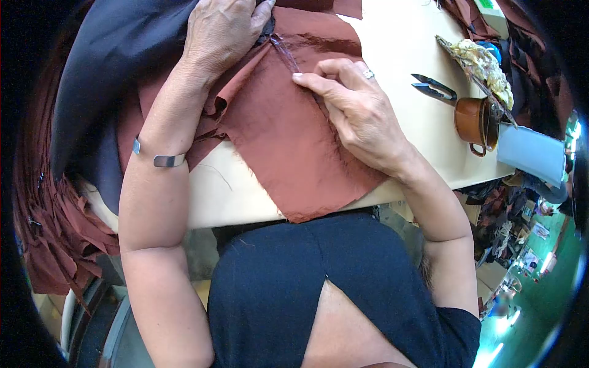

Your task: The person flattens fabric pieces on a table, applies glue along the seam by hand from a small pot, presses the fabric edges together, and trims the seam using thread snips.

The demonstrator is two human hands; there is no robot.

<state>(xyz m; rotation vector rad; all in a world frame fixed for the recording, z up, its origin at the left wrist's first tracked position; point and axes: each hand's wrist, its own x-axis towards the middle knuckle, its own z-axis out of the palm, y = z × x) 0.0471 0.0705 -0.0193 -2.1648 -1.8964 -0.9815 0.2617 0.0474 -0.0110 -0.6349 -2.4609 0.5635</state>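
Observation:
A rust-red cloth (294, 159) with frayed edges lies over the pale table, its lower corner near the table's front edge. My left hand (224, 30) rests at the top on the dark and red fabric, fingers bent over a dark bunched part; what they hold is hidden. My right hand (356, 104) is at the red cloth's right side, thumb and forefinger closed at a seam with loose thread. Dark navy fabric (116, 80) lies in folds to the left of my left hand.
On the table's right are black thread snips (434, 88), a brown mug (472, 122), a yellowish bundle (485, 64) and a pale blue box-like item (531, 153). Red cloth strips (67, 227) hang off the left side. More dark red cloth (534, 73) lies at the far right.

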